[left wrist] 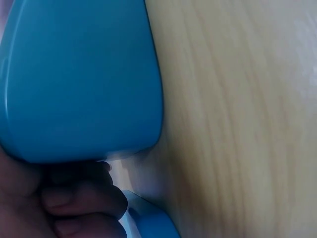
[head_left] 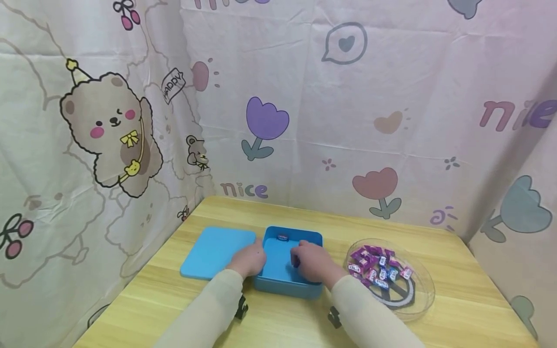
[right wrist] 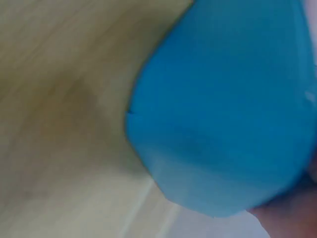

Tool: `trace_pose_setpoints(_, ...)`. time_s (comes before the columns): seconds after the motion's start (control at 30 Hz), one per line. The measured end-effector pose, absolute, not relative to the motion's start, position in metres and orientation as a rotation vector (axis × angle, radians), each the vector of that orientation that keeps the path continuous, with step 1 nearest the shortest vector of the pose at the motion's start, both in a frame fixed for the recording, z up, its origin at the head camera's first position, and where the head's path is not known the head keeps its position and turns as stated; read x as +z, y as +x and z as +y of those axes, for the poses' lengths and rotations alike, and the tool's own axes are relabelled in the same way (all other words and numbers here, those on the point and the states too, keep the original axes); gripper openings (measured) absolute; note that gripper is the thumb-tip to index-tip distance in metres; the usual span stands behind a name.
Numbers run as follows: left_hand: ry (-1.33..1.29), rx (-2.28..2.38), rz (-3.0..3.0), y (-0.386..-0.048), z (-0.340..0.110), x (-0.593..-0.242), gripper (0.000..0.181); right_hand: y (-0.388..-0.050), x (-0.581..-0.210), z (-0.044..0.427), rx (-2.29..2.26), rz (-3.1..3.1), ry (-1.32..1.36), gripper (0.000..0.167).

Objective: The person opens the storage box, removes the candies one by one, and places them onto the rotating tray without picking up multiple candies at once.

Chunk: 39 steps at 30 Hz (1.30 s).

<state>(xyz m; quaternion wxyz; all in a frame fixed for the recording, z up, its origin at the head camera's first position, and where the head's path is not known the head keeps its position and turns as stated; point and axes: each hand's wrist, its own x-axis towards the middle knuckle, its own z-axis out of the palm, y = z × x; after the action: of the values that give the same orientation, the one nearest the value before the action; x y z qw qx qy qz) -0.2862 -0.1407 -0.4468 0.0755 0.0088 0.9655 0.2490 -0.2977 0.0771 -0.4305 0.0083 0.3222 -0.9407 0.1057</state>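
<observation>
A blue open box (head_left: 283, 289) stands on the table with one small wrapped candy (head_left: 283, 237) inside, by its back wall. My left hand (head_left: 250, 258) holds the box by its left side; in the left wrist view its curled fingers (left wrist: 81, 203) lie against the wall. Over the box's right part is my right hand (head_left: 315, 262), its fingers bent down inside. Whether those fingers pinch anything is hidden. In the right wrist view, the box's outer wall (right wrist: 218, 109) fills the middle, and a bit of the hand shows at lower right.
To the left lies a flat light-blue lid (head_left: 217, 251), partly behind the left hand. On the right stands a clear round dish (head_left: 424, 295) with several purple, pink and blue wrapped candies (head_left: 383, 273). A printed curtain (head_left: 330, 121) hangs behind the wooden table (head_left: 278, 321).
</observation>
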Motion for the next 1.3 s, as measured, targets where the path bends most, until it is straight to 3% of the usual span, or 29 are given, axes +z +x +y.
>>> trace_pose_setpoints(0.47,0.042,0.796,2.894,-0.288,-0.144,-0.445,0.058,-0.282,-0.394,0.146,0.42,-2.849,0.752,0.03)
trace_pose_setpoints(0.83,0.057,0.849,2.874,-0.282,-0.147,-0.455,0.058,-0.274,-0.416,0.254,0.449,-2.88,0.619,0.039)
trace_pose_setpoints(1.0,0.051,0.842,2.872,-0.283,-0.146,-0.455,0.057,-0.271,-0.429,0.299,0.441,-2.963,0.521,0.035)
trace_pose_setpoints(1.3,0.033,0.825,2.858,-0.286,-0.142,-0.449,0.058,-0.266,-0.44,0.327,0.465,-3.047,0.448,0.034)
